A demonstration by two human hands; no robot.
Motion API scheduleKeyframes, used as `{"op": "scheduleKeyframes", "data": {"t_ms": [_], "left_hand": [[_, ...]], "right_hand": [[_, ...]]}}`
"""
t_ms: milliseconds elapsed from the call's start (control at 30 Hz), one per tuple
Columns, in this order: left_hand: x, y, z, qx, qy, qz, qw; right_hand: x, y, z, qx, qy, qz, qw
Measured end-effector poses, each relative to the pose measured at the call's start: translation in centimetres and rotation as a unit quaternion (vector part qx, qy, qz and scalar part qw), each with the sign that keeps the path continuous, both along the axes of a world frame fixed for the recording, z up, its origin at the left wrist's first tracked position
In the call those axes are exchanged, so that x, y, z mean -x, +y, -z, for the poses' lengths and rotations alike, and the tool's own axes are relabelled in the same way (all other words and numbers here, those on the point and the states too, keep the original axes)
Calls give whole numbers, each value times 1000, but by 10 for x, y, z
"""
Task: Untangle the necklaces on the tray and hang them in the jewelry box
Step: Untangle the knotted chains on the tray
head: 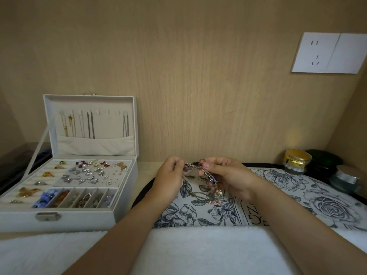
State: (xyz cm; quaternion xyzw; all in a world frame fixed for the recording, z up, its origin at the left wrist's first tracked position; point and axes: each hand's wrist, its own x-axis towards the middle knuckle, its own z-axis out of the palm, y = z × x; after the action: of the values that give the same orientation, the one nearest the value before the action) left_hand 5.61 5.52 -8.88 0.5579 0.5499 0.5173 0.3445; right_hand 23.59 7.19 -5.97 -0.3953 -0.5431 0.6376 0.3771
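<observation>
A pale wood-grain wall (pixel 188 86) fills the background, with a white wall socket (pixel 329 52) at the upper right of the frame. On the tabletop (pixel 145 165) at the left sits an open white jewelry box (pixel 79 217), its lid (pixel 91 103) standing upright. Several chains (pixel 88 126) hang from the hooks inside the lid, and earrings, rings and brooches fill the compartments below.

In the centre and right lies a tray (pixel 297 195) printed with dark roses, its near edge under a white towel (pixel 198 251). Just above the tray, both hands hold the tangled necklaces (pixel 201 173). The left hand (pixel 170 175) has its grip closed, fingertips pinching one end of the knot. The right hand (pixel 228 175) pinches the other end, with strands running under its fingers. Loops carrying small pink beads hang down over the tray's print.

At the right edge stand a gold-lidded jar (pixel 296 161) and a dark jar (pixel 345 179).
</observation>
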Motion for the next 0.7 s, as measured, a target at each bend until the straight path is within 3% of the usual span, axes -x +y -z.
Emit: {"op": "scheduleKeyframes", "data": {"t_ms": [100, 367, 433, 567, 700], "left_hand": [[3, -4, -2, -45, 16, 30, 998], [1, -6, -1, -55, 48, 112, 991], [4, -3, 0, -66, 76, 100, 990], [9, 1, 1, -120, 225, 63, 965], [8, -1, -2, -124, 234, 32, 964]], "right_hand": [[0, 2, 3, -12, -9, 6, 1000], [-4, 5, 5, -78, -73, 30, 994], [-6, 7, 5, -121, -103, 25, 987], [-7, 8, 6, -211, -181, 12, 960], [-7, 7, 4, -232, -221, 8, 947]]}}
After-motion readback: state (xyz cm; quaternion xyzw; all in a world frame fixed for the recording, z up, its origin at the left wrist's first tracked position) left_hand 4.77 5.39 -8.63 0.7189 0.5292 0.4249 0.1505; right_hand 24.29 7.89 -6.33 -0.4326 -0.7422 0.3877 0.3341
